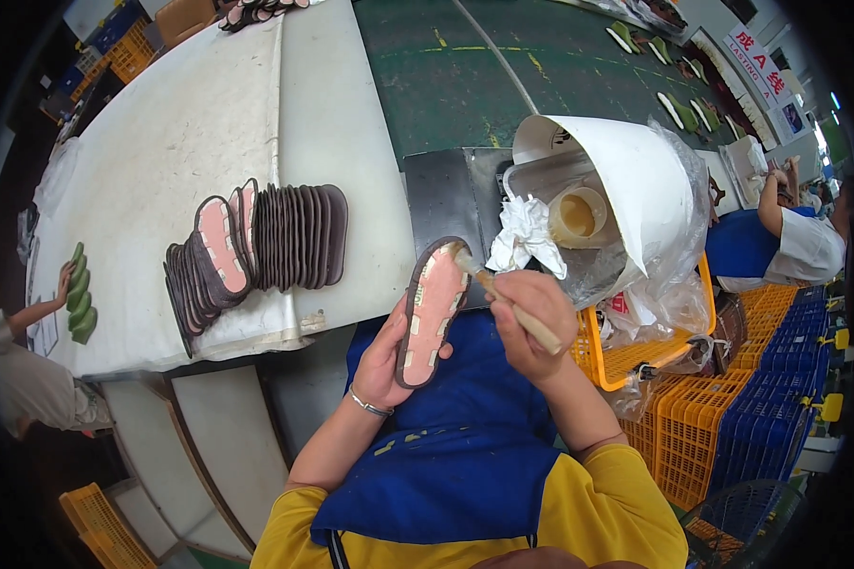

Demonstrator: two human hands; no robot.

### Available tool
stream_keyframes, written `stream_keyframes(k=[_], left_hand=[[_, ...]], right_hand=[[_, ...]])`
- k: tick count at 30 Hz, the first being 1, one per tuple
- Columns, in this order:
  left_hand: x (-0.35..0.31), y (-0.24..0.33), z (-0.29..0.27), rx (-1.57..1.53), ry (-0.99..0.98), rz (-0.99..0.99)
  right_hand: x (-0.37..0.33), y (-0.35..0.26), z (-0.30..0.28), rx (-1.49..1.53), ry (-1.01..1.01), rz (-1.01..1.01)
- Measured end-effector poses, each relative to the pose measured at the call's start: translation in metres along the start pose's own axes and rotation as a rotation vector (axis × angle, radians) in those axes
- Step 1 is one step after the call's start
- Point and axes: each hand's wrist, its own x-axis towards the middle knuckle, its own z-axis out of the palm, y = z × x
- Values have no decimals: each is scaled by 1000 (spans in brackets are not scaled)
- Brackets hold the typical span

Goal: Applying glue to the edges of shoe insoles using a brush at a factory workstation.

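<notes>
In my left hand (381, 365) is a shoe insole (431, 308) with a dark rim, a pink middle and pale patches along its edge. My fingers and thumb hold it by its sides, tilted with the pink face up. My right hand (546, 303) is closed around a wooden-handled brush (539, 332). The bristles touch the insole near its far end. Just beyond my right hand, a plastic tub (577, 216) with yellowish liquid sits inside a curled white sheet (626, 171). A crumpled white cloth (527, 237) lies beside the tub.
A row of similar insoles (299, 237) stands on the white table (190, 123) to the left. A yellow crate (655, 360) with plastic bags is at my right. Beyond lies a green conveyor belt (446, 85) with shoe parts. One person (778, 242) is at far right, another (33, 370) at far left.
</notes>
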Motion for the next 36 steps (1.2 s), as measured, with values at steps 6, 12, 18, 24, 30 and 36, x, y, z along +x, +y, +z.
stream_keyframes(k=[6,12,18,24,30,36], left_hand=[[3,0,-18,-52,16,-22],[39,31,7,-118,72,43],[123,81,-54,51,9,253],[227,105,-98,71,390,430],[271,87,-99,-24,267,444],[199,68,-85,214,412,317]], right_hand=[[-7,-5,2,463,-7,262],[0,12,-23,1495,484,992],[-23,37,-65,1745,667,914],[-25,30,-84,1118,754,869],[-31,48,-76,889,661,700],[-19,57,-56,968,563,750]])
